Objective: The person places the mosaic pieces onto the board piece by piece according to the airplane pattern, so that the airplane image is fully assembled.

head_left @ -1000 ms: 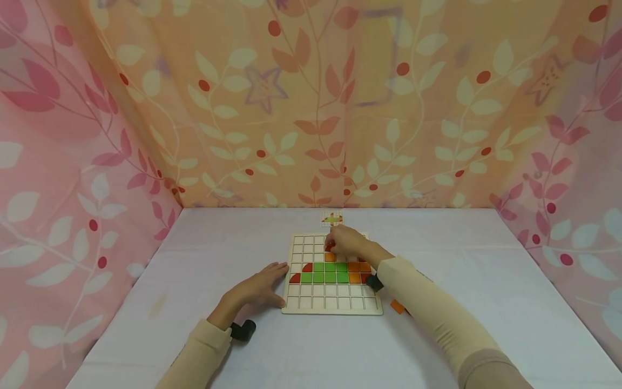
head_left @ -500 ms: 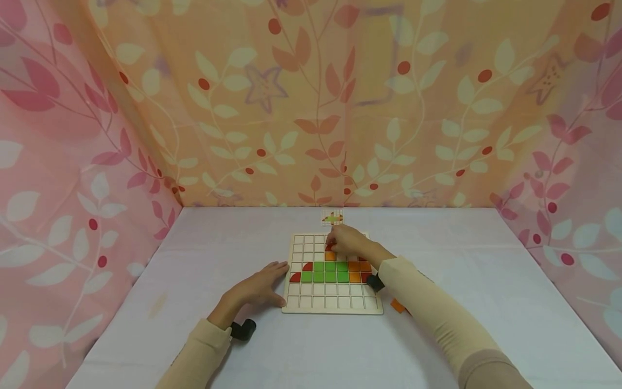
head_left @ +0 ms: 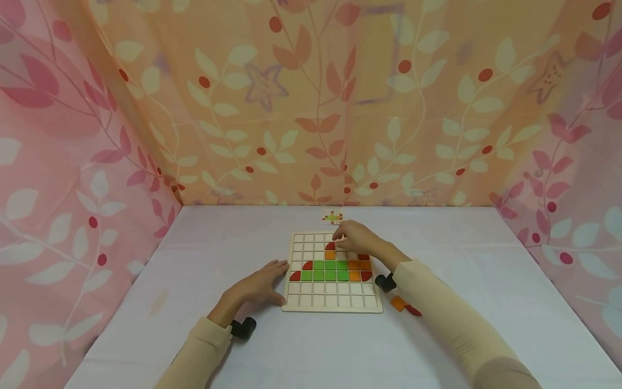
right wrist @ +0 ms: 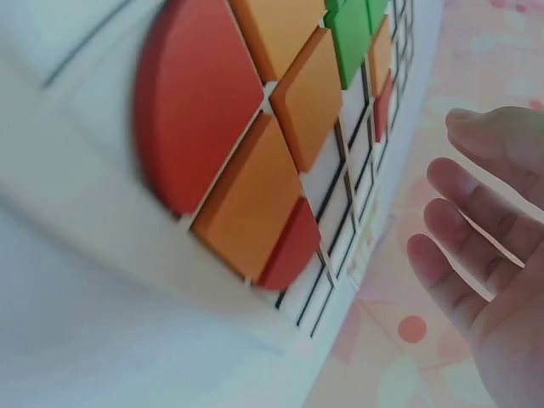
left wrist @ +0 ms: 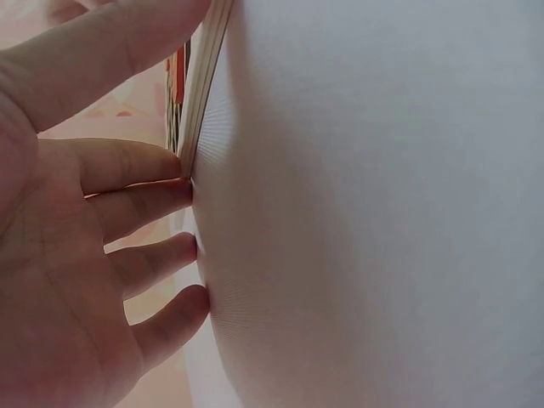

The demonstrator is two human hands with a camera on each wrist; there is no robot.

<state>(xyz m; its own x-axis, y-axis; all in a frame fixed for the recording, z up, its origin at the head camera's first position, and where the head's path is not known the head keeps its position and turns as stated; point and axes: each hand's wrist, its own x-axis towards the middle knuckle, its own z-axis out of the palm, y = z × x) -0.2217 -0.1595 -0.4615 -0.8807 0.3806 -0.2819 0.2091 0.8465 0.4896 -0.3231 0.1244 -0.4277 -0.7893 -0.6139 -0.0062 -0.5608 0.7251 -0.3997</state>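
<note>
My left hand (head_left: 259,283) lies at the left edge of a wooden grid board (head_left: 330,301), thumb near its lower corner. In the left wrist view the fingertips (left wrist: 183,161) are at the board's side. Over the board's upper right hovers my right hand (head_left: 358,237), fingers loosely bent, with nothing between them. Beside it, a red rounded tile (head_left: 330,246) sits in the grid above an orange square tile (head_left: 330,254). Two rows of green square tiles (head_left: 330,266) fill the middle. Orange tiles (right wrist: 310,102) and red rounded tiles (right wrist: 200,110) stand at the right end.
A small pattern card (head_left: 332,216) lies behind the board. Right of the board, near the right sleeve, are a loose orange tile (head_left: 398,303) and a loose red tile (head_left: 413,310). Patterned curtains (head_left: 311,108) bound the white table (head_left: 194,232).
My right hand has let go of the red rounded tile and moved slightly right and up, uncovering it. The loose red tile now shows fully. The left hand stays put.
</note>
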